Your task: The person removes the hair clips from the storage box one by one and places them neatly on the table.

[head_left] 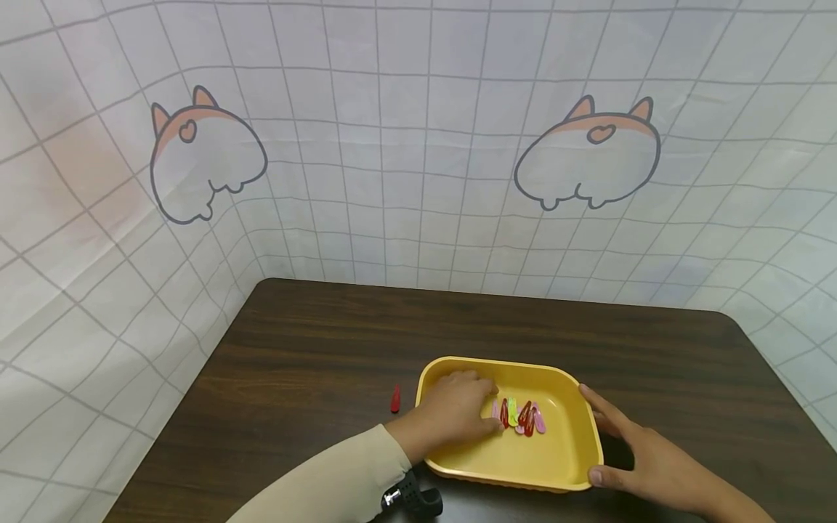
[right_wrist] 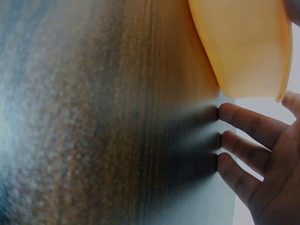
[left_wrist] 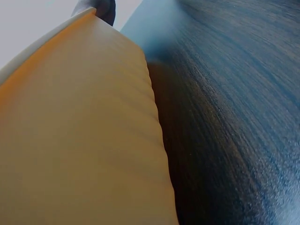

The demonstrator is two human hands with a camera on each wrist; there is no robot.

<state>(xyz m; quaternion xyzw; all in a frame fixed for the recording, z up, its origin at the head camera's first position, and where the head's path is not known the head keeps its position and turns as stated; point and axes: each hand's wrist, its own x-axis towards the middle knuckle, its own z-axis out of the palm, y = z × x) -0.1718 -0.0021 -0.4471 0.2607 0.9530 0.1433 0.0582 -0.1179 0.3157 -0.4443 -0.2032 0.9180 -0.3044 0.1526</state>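
Several snap hair clips (head_left: 526,418) in red, pink and yellow-green lie bunched inside a yellow plastic basket (head_left: 552,465). My left hand (head_left: 458,408) reaches over the basket's left side, fingers spread and slightly bent, its thumb tip right at the leftmost clips. At the basket's right end, my right hand (head_left: 644,454) has its index fingertip by the far rim and its thumb at the near corner. In the right wrist view, three straight fingers (right_wrist: 253,124) reach down to the tabletop beside the basket wall. The left wrist view shows only the basket's outer wall (left_wrist: 84,126) and the table.
A single red hair clip (head_left: 395,399) lies on the dark wooden table (head_left: 314,341), left of the basket. A black wrist camera (head_left: 418,497) sits under the left sleeve (head_left: 333,476). A white gridded curtain (head_left: 405,145) with cartoon animals hangs behind and around the table.
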